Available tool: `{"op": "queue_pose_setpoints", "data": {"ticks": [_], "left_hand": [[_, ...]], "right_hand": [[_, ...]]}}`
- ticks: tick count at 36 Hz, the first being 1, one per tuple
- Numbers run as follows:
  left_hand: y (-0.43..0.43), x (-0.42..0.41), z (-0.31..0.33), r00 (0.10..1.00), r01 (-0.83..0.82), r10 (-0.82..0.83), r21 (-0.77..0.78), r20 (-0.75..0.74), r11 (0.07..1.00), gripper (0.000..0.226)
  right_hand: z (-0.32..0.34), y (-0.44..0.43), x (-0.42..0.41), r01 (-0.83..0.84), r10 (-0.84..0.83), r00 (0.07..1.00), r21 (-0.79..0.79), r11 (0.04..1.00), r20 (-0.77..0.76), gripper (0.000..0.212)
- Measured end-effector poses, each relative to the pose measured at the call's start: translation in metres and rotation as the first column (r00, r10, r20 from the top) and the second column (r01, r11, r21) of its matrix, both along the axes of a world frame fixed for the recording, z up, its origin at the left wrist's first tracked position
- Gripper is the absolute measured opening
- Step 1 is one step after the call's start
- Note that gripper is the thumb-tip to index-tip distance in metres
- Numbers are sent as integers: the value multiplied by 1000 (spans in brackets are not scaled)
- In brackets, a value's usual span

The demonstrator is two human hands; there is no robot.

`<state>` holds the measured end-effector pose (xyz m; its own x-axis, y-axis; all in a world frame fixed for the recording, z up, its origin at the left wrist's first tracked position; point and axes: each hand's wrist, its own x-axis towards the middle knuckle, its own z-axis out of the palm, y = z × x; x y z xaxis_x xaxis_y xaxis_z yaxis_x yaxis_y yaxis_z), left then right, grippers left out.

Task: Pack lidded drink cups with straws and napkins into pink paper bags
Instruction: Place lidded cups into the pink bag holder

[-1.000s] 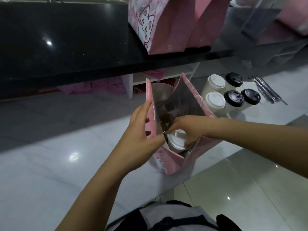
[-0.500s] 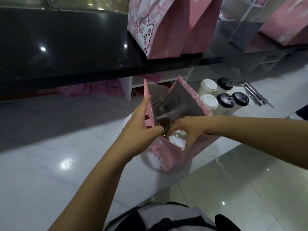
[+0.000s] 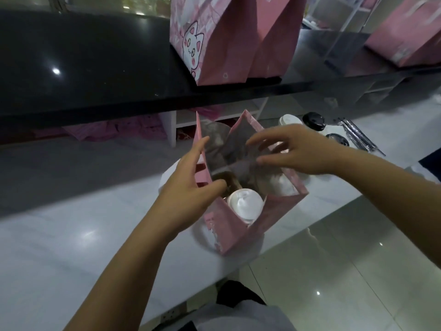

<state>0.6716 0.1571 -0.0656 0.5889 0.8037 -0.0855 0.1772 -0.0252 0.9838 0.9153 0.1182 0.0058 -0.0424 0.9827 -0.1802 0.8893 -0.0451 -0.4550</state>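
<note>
Starting on the left, we've got the white surface [image 3: 71, 235], with our left hand [image 3: 188, 187] stretched over it to the open pink bag [image 3: 238, 232]. That hand pinches the bag's left wall: the fingers lie long against the outside and the thumb hooks over the rim into the mouth. Right beside the thumb, down inside the bag at its near corner, sits the white-lidded cup [image 3: 244, 204], upright, lid facing us. Beyond it, on the black upper surface [image 3: 95, 68], stands a cat-print bag [image 3: 214, 44]. Moving right, our right hand [image 3: 298, 151] hovers over the bag's far right rim, fingers spread and loose, nothing in it, well above the cup. We cannot tell whether its fingertips brush the paper. Just behind that hand we glimpse more lidded cups [image 3: 313, 119], white and black tops, partly hidden. At the far right, wrapped straws [image 3: 358, 137] lie on the white surface.
</note>
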Motion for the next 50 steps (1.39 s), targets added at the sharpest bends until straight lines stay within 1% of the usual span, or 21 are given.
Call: {"op": "queue_pose_setpoints", "data": {"ticks": [3,5,8,10,12,14,16,19,21,22,24,28,30,35,37,39,41,43,46,48,50], "left_hand": [[-6,11,1,999,-31,31,16,-33,999,78],[-11,18,4,998,-43,44,28,-48,999,78],[-20,28,8,994,-79,83,72,-65,994,70],[-28,36,11,987,-124,134,117,-84,985,66],[-35,45,16,976,-179,192,125,-103,976,63],[-42,55,22,964,-222,235,103,-126,969,57],[-51,64,26,946,-260,276,111,-171,959,57],[-64,78,25,891,-311,364,218,-270,925,56],[-72,88,26,845,-333,425,300,-325,894,51],[-75,92,27,822,-347,453,326,-345,879,53],[-81,98,27,775,-379,502,352,-384,856,53],[-93,110,26,694,-440,571,369,-439,818,49],[-99,114,25,673,-452,581,367,-458,813,52],[-109,113,31,657,-427,547,342,-518,837,68],[-111,113,36,640,-433,554,347,-532,832,64],[-111,114,39,627,-434,558,352,-543,829,59],[-109,114,41,614,-420,554,361,-562,832,53],[-105,113,42,596,-387,543,380,-592,840,49],[-99,116,47,584,-328,493,368,-645,870,60],[-95,117,51,595,-277,441,344,-672,897,69],[-93,114,52,601,-214,385,322,-700,922,83]], "right_hand": [[10,-7,31,74,-67,996,122,990,-60,32],[6,-7,59,119,-110,991,142,983,-71,30],[-13,3,106,179,-179,984,64,982,-10,32],[-34,13,138,205,-200,973,-34,978,116,42],[-55,21,164,184,-149,958,-126,975,243,56],[-73,30,186,114,-47,948,-197,974,315,70],[-88,39,203,38,55,920,-228,973,387,81],[-104,49,222,-81,189,874,-250,965,447,90],[-114,56,233,-152,255,866,-259,954,430,91],[-117,60,237,-174,273,871,-263,949,409,91],[-121,66,243,-220,312,868,-265,939,386,85],[-118,75,248,-326,397,831,-237,915,390,71],[-115,78,248,-353,425,829,-251,901,364,68],[-98,83,241,-394,470,809,-268,879,353,71],[-86,84,239,-405,464,818,-233,884,341,73],[-70,84,236,-426,447,830,-140,894,332,75],[-47,80,231,-448,424,851,8,894,310,77],[-23,72,223,-450,409,886,190,873,217,77],[9,56,207,-431,441,893,451,782,89,75],[28,43,192,-427,480,876,527,735,40,74],[42,30,174,-458,530,848,525,717,15,74]]}}
